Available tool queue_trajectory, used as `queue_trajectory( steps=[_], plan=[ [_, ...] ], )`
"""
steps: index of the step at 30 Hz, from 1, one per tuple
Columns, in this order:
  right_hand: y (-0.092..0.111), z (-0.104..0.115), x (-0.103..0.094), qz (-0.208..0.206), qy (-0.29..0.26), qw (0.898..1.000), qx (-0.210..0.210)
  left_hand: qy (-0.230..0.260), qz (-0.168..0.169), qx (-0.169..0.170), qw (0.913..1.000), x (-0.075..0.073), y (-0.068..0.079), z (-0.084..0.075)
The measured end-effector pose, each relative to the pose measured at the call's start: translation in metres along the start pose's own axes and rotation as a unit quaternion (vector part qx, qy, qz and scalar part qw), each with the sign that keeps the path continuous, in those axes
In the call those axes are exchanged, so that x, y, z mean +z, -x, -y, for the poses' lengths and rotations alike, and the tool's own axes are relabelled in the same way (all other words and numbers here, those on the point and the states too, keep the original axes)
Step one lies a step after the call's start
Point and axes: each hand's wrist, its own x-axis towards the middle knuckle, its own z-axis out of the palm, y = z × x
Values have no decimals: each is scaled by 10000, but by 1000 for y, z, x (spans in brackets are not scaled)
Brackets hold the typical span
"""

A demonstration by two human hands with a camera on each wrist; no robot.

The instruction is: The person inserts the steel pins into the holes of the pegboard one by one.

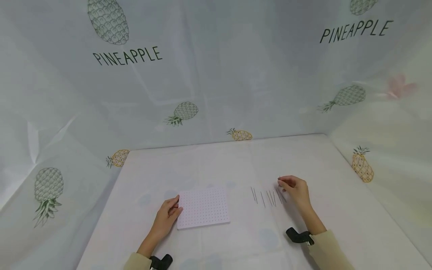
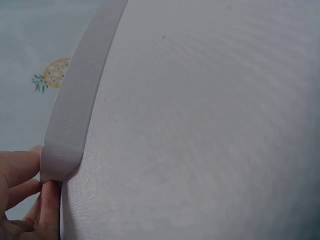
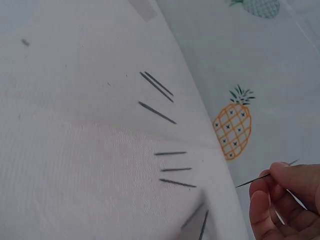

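A flat pale pegboard with a grid of small holes lies on the white-covered table. Along its left edge, my left hand grips it with thumb and fingers. In the left wrist view, the fingers are at a rounded corner of the board, whose broad face fills most of the picture. To the right, my right hand is raised over the table and pinches a thin dark needle between thumb and fingertips. Below and left of that hand lie several more needles, spaced out in a loose row.
A white cloth with pineapple prints hangs behind the table and at both sides. Black wrist cameras sit at both sleeve cuffs. The needles lie between the board and my right hand.
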Motion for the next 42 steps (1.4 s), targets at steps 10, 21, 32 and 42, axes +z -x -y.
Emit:
queue_trajectory(
  steps=[10, 21, 32, 42],
  plan=[
    [4, 18, 37, 532, -664, 9963, -93, 4, 88, -89, 9999, -1, 0, -4],
    [2, 40, 64, 950, -936, 9898, -506, 147, 139, -31, 9998, -1, -4, -2],
    [2, 58, 87, 1209, -1224, 9832, -612, 145, 55, 205, 9997, 0, -3, -3],
    [6, 63, 129, 1674, -1483, 9708, -872, 62, 63, -13, 10000, -3, 1, -3]
  ],
)
